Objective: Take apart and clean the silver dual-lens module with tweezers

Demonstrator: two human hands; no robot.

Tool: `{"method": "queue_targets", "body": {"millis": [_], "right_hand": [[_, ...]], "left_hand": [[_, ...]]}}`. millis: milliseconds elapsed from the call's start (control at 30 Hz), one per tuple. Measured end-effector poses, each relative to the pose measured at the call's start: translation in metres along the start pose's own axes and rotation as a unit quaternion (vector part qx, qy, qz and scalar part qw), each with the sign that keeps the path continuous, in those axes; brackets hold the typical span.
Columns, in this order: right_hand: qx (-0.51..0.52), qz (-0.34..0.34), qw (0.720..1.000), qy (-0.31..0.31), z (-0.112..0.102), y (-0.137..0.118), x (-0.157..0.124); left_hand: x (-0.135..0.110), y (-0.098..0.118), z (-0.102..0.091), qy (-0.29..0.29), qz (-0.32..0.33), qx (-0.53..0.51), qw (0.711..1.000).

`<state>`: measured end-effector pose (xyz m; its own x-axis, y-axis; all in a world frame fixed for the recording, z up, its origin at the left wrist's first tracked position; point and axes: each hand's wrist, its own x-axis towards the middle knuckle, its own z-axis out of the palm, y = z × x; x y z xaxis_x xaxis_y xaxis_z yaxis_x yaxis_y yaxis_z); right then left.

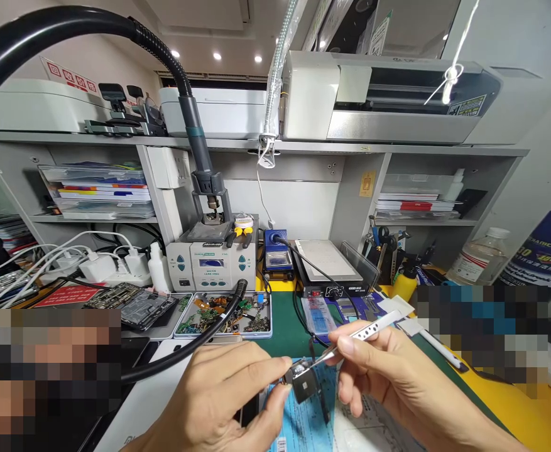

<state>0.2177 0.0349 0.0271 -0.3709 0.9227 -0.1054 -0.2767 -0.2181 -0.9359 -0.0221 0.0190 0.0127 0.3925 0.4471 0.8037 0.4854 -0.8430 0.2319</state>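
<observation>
Left hand (223,389) pinching 1 black module (305,385) above blue sheet (298,427), toward its far edge. Right hand (388,367) holding 1 tweezers (369,328), tips at module. 1 parts tray (271,317) near green mat (284,314)'s far edge.

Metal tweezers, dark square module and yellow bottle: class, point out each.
Metal tweezers (367,330), head view: perforated handle.
Dark square module (306,384), head view: flat face.
Yellow bottle (403,285), head view: body.

Small ceiling lamps (217,56) are shining behind; bright light is filling the desk (496,408); the edges are stretching widely; coarse pixel blocks (44,383) are hiding both lower sides.
</observation>
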Motion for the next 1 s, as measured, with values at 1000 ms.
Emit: {"method": "queue_targets", "body": {"millis": [1000], "right_hand": [[0.018, 0.000, 1.000, 0.012, 0.0036, 0.0022, 0.0008]], "left_hand": [[0.0010, -0.0047, 0.0033, -0.013, 0.004, -0.017, 1.000]]}}
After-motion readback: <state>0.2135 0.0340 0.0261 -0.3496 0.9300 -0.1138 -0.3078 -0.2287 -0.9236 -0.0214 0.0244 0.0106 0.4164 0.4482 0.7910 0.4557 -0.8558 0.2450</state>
